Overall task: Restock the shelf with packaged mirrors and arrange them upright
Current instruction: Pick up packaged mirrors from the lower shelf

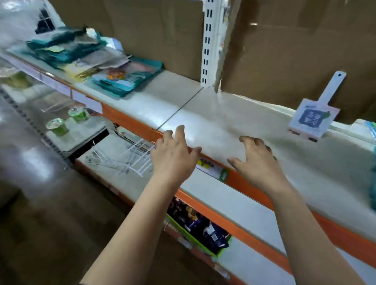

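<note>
Mirror: one packaged mirror [315, 118] is standing on the shelf [214, 116] towards the right, handle pointing up, near the cardboard [299, 39].
Left hand [174, 154]: is hovering at the shelf's orange front edge, fingers spread, holding nothing.
Right hand [256, 160]: is reaching over the shelf surface, fingers relaxed, holding nothing, apart from the mirror.
Far left: teal packets [96, 59] are lying piled.

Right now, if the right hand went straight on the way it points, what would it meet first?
The right hand would cross bare pale shelf board, then probably meet the white slotted upright; depth unclear.
</note>
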Action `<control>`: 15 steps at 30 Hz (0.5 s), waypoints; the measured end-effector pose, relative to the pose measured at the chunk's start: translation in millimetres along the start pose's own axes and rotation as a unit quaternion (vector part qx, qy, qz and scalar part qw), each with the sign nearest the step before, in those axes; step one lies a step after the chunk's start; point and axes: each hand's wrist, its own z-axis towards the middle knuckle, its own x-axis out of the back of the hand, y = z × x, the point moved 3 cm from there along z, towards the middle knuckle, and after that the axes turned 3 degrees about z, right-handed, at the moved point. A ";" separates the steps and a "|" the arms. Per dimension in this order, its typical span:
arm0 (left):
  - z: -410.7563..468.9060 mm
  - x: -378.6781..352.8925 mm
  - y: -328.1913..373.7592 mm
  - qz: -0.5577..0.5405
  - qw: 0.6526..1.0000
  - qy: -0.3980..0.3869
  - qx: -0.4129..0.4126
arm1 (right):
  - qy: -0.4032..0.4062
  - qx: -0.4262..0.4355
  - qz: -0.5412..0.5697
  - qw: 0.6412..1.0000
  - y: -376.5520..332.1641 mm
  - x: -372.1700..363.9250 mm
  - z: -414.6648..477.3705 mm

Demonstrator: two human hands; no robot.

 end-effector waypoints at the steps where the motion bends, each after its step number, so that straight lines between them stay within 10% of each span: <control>1: 1.4 4.1 -16.1 -0.002 1.000 0.002 0.006 | -0.004 0.008 0.003 1.000 -14.0 -8.1 4.4; 15: 13.5 53.8 -179.0 -0.041 0.988 0.038 0.145 | -0.074 0.135 0.005 0.988 -180.3 -91.7 50.5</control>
